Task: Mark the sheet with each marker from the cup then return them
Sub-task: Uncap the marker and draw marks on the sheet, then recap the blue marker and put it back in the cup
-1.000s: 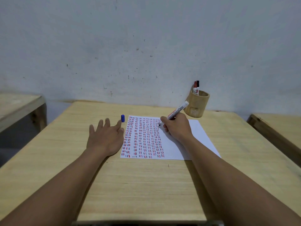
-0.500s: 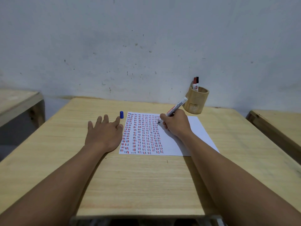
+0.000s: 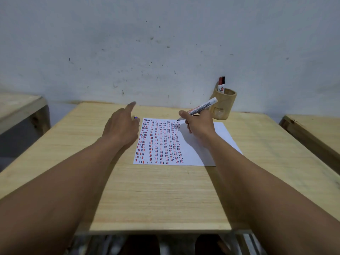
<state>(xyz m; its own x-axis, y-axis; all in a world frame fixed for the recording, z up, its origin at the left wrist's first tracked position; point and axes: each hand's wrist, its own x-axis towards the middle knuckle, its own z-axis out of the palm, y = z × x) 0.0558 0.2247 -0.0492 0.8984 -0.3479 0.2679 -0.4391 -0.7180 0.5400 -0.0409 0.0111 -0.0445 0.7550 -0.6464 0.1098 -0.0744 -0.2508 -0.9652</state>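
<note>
The right hand's fingers [image 3: 189, 124] are curled into a writing pinch around the white board marker [image 3: 202, 107], thumb on the barrel near the tip end. The uncapped dark tip sits just beyond the fingertips, at or barely above the top of the last column of dashes; contact cannot be told. The barrel slants up and away from the knuckles toward the cup, which looks like the natural tilt for making short strokes.

The left hand [image 3: 121, 126] is lifted off the table, forefinger stretched forward and blurred, the other fingers loosely bent and gripping nothing. Just beyond those bent fingers, mostly hidden by them, a bit of the blue cap [image 3: 136, 117] shows beside the sheet's far left corner. Judging by that, the hand is probably going for the cap so the marker can be closed.

The sheet [image 3: 202, 144] lies flat under and between both hands, its left part filled with columns of red and dark dashes, its right part bare beneath the right wrist.

The wooden cup [image 3: 225, 105] stands just beyond the right hand's knuckles, near the wall. Two capped markers [image 3: 221, 84] stand upright in it, one red-capped, one black-capped, side by side. The marker in hand is out of the cup, so returning it is not yet done.
</note>
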